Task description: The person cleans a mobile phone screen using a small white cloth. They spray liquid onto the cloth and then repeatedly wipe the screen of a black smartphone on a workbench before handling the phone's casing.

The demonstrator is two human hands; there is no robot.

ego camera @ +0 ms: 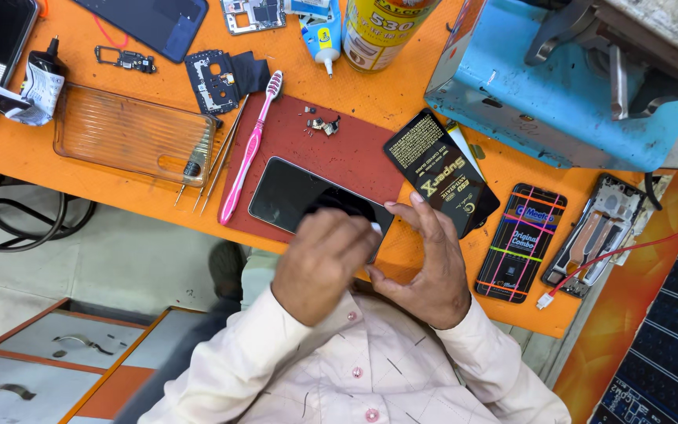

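A black-screened phone (288, 196) lies on a dark red mat (347, 149) on the orange table (103, 169). My left hand (323, 263), blurred by motion, is closed over the phone's right end with a small white piece (375, 228) pinched at its fingertips; I cannot tell exactly what the piece is. My right hand (427, 271) grips the phone's right edge, thumb up near a black flat packet (433, 165). A pink toothbrush (249, 149) lies along the mat's left side, and small screws and parts (322, 124) sit near its top.
Tweezers (215, 161) and a clear phone case (127, 133) lie at the left. A striped black packet (521, 242) and an opened phone frame (602, 228) are to the right. A blue machine (543, 94), a glue bottle (322, 33) and a yellow can (380, 27) stand at the back.
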